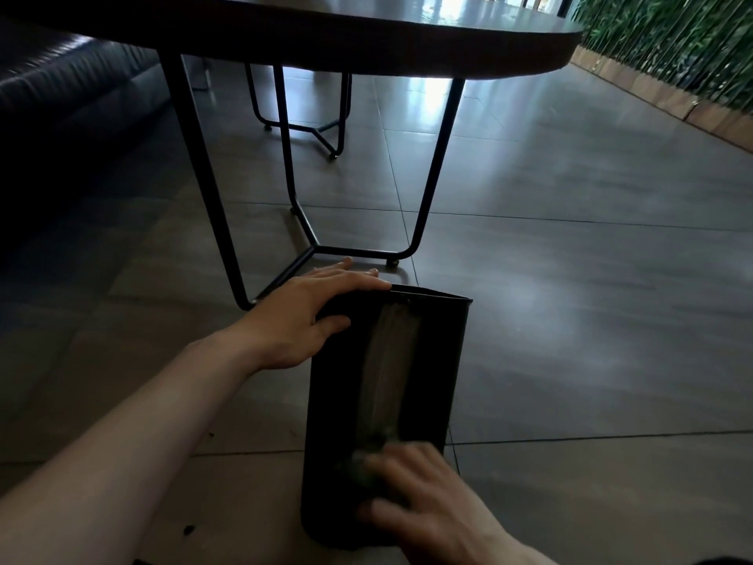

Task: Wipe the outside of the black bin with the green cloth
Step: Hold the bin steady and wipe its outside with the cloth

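Note:
The black bin (pixel 436 360) lies on its side on the floor, open end pointing away toward the table. My left hand (pixel 309 311) grips its far rim, fingers over the top edge and thumb on the side wall. My right hand (pixel 423 507), blurred, presses flat on the near end of the bin's upper side. Under its fingers a bit of the green cloth (pixel 362 468) shows; most of the cloth is hidden. A pale streak runs along the bin's upper wall from the rim down to the cloth.
A dark oval table (pixel 366 38) on black metal legs (pixel 432 177) stands just beyond the bin. A dark sofa (pixel 69 99) is at the left, a green plant wall (pixel 672 38) at the far right. Grey tiled floor (pixel 591 279) spreads to the right.

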### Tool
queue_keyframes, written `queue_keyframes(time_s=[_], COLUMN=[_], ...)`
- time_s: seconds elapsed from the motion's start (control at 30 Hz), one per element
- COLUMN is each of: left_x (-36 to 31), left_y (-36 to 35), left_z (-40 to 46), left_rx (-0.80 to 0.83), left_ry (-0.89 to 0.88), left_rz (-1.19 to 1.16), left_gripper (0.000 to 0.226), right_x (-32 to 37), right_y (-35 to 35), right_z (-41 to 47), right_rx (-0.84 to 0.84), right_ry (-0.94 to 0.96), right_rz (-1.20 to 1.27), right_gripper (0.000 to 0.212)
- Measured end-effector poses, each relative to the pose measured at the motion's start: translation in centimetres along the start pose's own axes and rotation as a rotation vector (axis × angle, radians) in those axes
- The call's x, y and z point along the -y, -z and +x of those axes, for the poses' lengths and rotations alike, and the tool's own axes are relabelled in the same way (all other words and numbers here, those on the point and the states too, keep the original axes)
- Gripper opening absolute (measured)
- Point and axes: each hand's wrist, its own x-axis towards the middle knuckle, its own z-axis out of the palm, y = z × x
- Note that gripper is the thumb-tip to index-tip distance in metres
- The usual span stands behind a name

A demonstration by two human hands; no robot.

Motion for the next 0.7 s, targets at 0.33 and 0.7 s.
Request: queue_keyframes(time_s=[0.33,0.7], left_x=[-0.6,0.4], left_y=[-0.5,-0.5], left_z=[0.2,0.4], left_rx=[0.009,-0.015], left_ry=[-0.051,-0.075], left_rz=[0.036,0.058], left_gripper=[0.069,0.065], right_x=[-5.7,-6.1], right_y=[6.1,5.7], right_z=[8.1,9.8], right_rx=[-0.424,-0.607], right_ry=[-0.537,-0.682], right_rz=[0.069,0.294], right_gripper=[0.026,0.018])
